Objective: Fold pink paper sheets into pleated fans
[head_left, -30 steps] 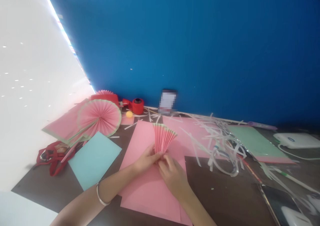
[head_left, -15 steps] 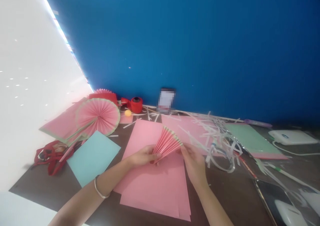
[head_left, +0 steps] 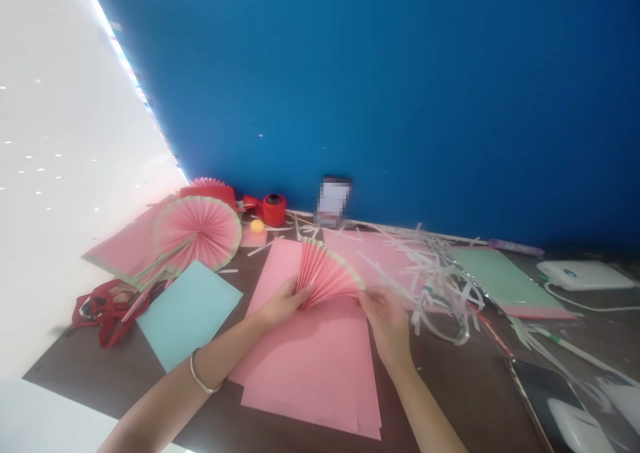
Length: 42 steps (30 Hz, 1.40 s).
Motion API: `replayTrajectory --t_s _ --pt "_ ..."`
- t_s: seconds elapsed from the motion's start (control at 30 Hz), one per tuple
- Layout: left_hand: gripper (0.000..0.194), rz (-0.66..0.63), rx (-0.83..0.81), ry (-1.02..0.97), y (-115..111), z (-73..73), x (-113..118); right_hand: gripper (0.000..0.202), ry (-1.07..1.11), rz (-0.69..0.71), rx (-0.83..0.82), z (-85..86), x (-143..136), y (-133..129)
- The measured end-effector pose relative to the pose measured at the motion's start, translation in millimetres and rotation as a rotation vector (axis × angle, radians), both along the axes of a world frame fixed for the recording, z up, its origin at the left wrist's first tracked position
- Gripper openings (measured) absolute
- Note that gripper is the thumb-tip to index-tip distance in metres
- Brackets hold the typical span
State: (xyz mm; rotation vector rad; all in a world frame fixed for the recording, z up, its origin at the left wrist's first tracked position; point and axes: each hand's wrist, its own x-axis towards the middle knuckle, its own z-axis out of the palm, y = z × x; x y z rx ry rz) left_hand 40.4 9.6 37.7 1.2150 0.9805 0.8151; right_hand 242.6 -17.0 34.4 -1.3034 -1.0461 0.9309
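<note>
A pleated pink paper fan (head_left: 327, 273) with a pale green rim is spread partway between my hands. My left hand (head_left: 287, 301) is closed on its left side, thumb on the folds near the narrow end. At the right end of the green rim, my right hand (head_left: 385, 319) pinches the paper. Beneath the fan lie large pink paper sheets (head_left: 310, 366). To the left a light blue sheet (head_left: 190, 313) lies at an angle, close to my left forearm. A finished-looking round pink fan (head_left: 200, 233) with a green edge rests beyond it.
Loose white paper strips (head_left: 425, 259) are heaped at the back right. Green sheets (head_left: 495, 273), a white device with a cable (head_left: 585, 275) and a dark phone (head_left: 545, 386) lie further right. A red tape roll (head_left: 274, 210) stands by the blue wall. Red straps (head_left: 107, 313) lie left.
The pleated fan has opened wider, its left side swinging up and to the left with my left hand. My right hand stays at the rim's right end.
</note>
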Motion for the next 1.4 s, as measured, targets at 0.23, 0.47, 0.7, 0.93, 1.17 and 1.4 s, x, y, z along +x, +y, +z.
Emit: replayTrajectory --t_s 0.23,0.47,0.7,0.93,1.17,1.4 --pt "0.044 0.223 -0.018 0.001 7.5 -9.6 -4.6 0.032 -0.009 0.011 0.047 -3.0 -0.8 -0.3" --pt "0.041 0.360 0.009 -0.121 14.6 -22.2 -5.7 0.037 0.038 0.139 -0.050 -12.5 -0.7 1.8" --pt "0.039 0.432 0.089 -0.009 10.9 -15.0 -4.9 0.048 0.037 0.251 -0.141 -9.3 0.9 -0.2" --pt "0.039 0.323 0.124 0.106 6.8 -5.6 -3.9 0.049 -0.002 0.360 -0.182 3.1 11.0 2.6" --pt "0.041 0.027 0.146 0.029 -0.5 6.1 -4.3 0.043 -0.210 0.180 -0.102 20.5 29.8 13.0" --pt "0.037 -0.247 0.121 0.012 -8.9 10.9 -2.3 0.028 -0.552 0.255 -0.009 84.6 -4.7 42.3"
